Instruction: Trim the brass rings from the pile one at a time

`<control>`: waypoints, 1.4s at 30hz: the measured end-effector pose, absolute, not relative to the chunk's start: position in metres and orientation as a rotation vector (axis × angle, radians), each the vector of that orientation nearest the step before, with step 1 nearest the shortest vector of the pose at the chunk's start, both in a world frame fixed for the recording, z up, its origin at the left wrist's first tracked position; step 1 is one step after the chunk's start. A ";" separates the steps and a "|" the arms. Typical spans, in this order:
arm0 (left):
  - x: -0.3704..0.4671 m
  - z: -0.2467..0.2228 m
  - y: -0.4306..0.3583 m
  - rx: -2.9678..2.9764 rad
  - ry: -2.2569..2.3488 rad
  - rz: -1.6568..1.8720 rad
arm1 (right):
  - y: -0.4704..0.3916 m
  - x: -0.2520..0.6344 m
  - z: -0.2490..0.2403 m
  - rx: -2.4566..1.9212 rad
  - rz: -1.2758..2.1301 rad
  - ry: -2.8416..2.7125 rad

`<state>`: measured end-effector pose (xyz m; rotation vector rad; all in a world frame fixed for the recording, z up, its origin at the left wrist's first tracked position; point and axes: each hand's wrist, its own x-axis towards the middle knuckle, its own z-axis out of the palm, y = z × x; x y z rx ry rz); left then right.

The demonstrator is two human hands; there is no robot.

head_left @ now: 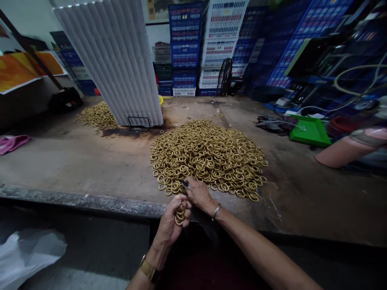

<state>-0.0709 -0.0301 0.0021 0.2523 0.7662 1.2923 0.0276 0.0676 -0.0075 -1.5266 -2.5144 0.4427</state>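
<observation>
A large heap of brass-coloured rings (208, 155) lies on the worn wooden table (75, 161). My left hand (175, 219), with a gold watch at the wrist, is closed around several brass rings (179, 215) just off the table's front edge. At the heap's near edge, my right hand (199, 195), wearing a silver bracelet, holds a small dark pointed tool (185, 184) between its fingers. The tool's tip is close to the nearest rings of the heap. Most of the tool is hidden by the fingers.
A tall corrugated panel (117, 60) stands behind the heap, beside a smaller ring pile (98, 114). At the right are a green tray (310, 131) and a pink cylinder (350, 148). Stacked crates (185, 48) line the back. A pink cloth (13, 143) lies far left.
</observation>
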 end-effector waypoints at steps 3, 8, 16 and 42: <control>-0.072 -0.001 -0.027 0.190 0.717 1.291 | 0.071 0.030 -0.009 -1.548 0.442 -2.505; -0.072 -0.006 -0.023 0.167 0.748 1.310 | 0.073 0.039 -0.009 -1.484 0.475 -2.432; -0.064 -0.002 -0.013 0.336 0.864 1.301 | 0.081 0.062 -0.012 -1.347 0.503 -2.140; -0.038 -0.007 0.020 1.098 1.476 1.407 | 0.055 0.084 0.001 -1.189 0.829 -2.004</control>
